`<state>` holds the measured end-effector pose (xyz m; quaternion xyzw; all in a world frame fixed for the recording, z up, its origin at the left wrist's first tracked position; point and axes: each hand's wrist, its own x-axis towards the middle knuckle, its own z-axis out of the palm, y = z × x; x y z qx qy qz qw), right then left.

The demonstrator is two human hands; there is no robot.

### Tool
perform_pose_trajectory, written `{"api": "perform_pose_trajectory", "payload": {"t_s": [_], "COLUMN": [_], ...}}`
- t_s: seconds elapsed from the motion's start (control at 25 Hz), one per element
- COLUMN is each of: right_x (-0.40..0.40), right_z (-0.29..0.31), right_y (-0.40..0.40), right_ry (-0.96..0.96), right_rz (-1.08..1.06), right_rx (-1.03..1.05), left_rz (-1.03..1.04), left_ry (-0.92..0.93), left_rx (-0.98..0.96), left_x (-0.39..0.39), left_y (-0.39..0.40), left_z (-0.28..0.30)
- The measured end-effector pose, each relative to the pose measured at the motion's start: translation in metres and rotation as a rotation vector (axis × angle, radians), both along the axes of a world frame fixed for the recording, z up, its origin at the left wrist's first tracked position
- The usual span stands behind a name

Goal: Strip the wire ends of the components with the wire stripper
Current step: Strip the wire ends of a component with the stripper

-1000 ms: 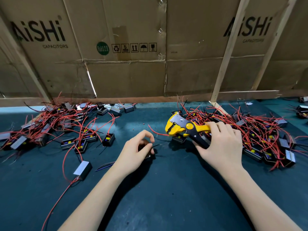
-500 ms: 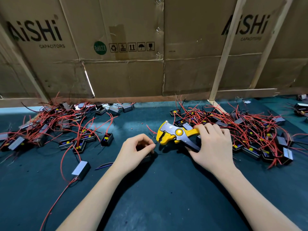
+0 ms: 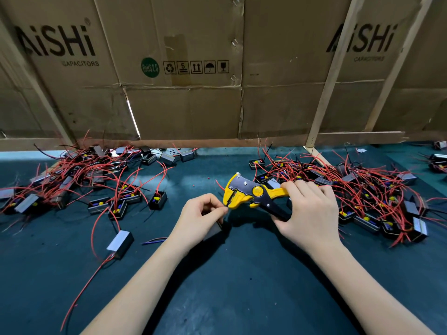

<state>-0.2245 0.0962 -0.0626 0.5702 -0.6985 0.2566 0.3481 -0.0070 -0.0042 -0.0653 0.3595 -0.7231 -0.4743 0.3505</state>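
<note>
Your left hand (image 3: pixel 200 213) sits just left of the wire stripper (image 3: pixel 251 194), thumb and forefinger pinched together right at the mouth of its yellow head, apparently on a thin dark wire end too fine to see clearly; a dark component (image 3: pixel 215 229) shows partly under that palm, so I judge the wire belongs to it. Your right hand (image 3: pixel 309 211) is curled round the stripper's handles, fingers over the yellow upper handle and the black lower one running under the palm; the tool's long axis lies roughly left to right, head pointing left at your left fingertips, raised off the counter (image 3: pixel 242 274). The coming move turns on that small gap: the wire end has to enter the mouth from the left, along the tool's axis, and the left hand is the nearer one to feed it; whether the wire is already seated I cannot tell.

The counter is a dark teal mat; a tangle of red-wired components (image 3: pixel 362 194) lies right of your right hand, another heap (image 3: pixel 79 180) far left, and one component with a pale face (image 3: pixel 119 241) lies near left on its own; a cardboard wall (image 3: pixel 181 105) braced with wooden battens (image 3: pixel 329 76) closes the far side.
</note>
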Motion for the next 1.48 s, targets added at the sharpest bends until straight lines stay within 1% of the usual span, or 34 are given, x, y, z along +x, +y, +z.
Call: {"api": "perform_pose_trajectory", "payload": {"t_s": [0.12, 0.24, 0.32, 0.4, 0.52, 0.56, 0.6, 0.68, 0.72, 0.76, 0.8, 0.84, 0.88, 0.92, 0.96, 1.0, 1.04, 1.08, 1.12, 1.16, 1.24, 1.28, 1.32, 1.44, 1.48], "right_x": [-0.001, 0.001, -0.001, -0.003, -0.007, -0.009, -0.012, -0.018, -0.021, -0.022, -0.023, -0.022, -0.021, -0.02, -0.019, -0.018, -0.017, -0.017, -0.016, -0.014, -0.007, -0.002, 0.003, 0.014, 0.015], "right_z": [0.002, 0.001, -0.002, -0.002, -0.001, -0.001, -0.001, -0.001, 0.0, 0.0, 0.001, 0.002, 0.003, 0.004, 0.005, 0.007, 0.008, 0.01, 0.01, 0.011, 0.01, 0.008, 0.004, -0.011, -0.015], "right_y": [0.0, 0.001, 0.0, -0.002, -0.002, -0.001, 0.0, 0.001, 0.002, 0.002, 0.003, 0.003, 0.003, 0.003, 0.004, 0.004, 0.004, 0.004, 0.004, 0.004, 0.004, 0.003, 0.002, -0.004, -0.007], "right_ry": [0.02, -0.01, 0.0, -0.002, -0.122, -0.171, -0.208, -0.251, -0.267, -0.28, -0.291, -0.303, -0.317, -0.334, -0.351, -0.373, -0.402, -0.441, -0.492, -0.553, -0.651, -0.655, -0.618, -0.411, -0.372], "right_rz": [0.019, 0.011, -0.006, -0.039, -0.1, -0.112, -0.123, -0.141, -0.149, -0.157, -0.162, -0.163, -0.159, -0.154, -0.149, -0.141, -0.126, -0.102, -0.068, -0.026, 0.071, 0.105, 0.116, 0.093, 0.085], "right_rx": [-0.01, -0.032, -0.052, -0.043, -0.078, -0.084, -0.084, -0.078, -0.077, -0.075, -0.074, -0.074, -0.077, -0.079, -0.082, -0.084, -0.084, -0.08, -0.07, -0.052, -0.001, 0.03, 0.066, 0.177, 0.194], "left_rz": [-0.012, -0.026, -0.038, -0.035, -0.014, -0.034, -0.099, -0.303, -0.357, -0.368, -0.336, -0.229, -0.059, 0.143, 0.384, 0.591, 0.728, 0.79, 0.782, 0.731, 0.586, 0.531, 0.473, 0.332, 0.305], "left_ry": [0.002, 0.012, 0.016, -0.021, -0.102, -0.085, -0.021, 0.102, 0.085, 0.045, -0.027, -0.149, -0.338, -0.548, -0.738, -0.888, -0.992, -1.075, -1.174, -1.268, -1.368, -1.364, -1.328, -1.065, -1.01], "left_rx": [0.012, 0.023, -0.003, -0.047, -0.041, 0.005, 0.091, 0.246, 0.23, 0.156, 0.023, -0.185, -0.43, -0.618, -0.696, -0.638, -0.509, -0.35, -0.214, -0.128, -0.081, -0.075, -0.055, 0.053, 0.072], "left_x": [0.001, 0.002, 0.004, 0.004, 0.002, 0.0, -0.001, -0.003, -0.002, 0.0, 0.006, 0.013, 0.023, 0.035, 0.049, 0.065, 0.077, 0.086, 0.091, 0.092, 0.092, 0.091, 0.09, 0.088, 0.085], "left_y": [-0.001, 0.0, 0.0, 0.002, 0.003, 0.005, 0.008, 0.014, 0.016, 0.016, 0.015, 0.009, 0.004, -0.001, -0.009, -0.017, -0.021, -0.022, -0.022, -0.023, -0.023, -0.023, -0.024, -0.026, -0.025], "left_z": [0.0, 0.003, 0.004, 0.006, 0.004, 0.004, 0.005, 0.008, 0.011, 0.015, 0.022, 0.027, 0.035, 0.041, 0.045, 0.049, 0.053, 0.056, 0.057, 0.054, 0.05, 0.051, 0.052, 0.05, 0.048]}}
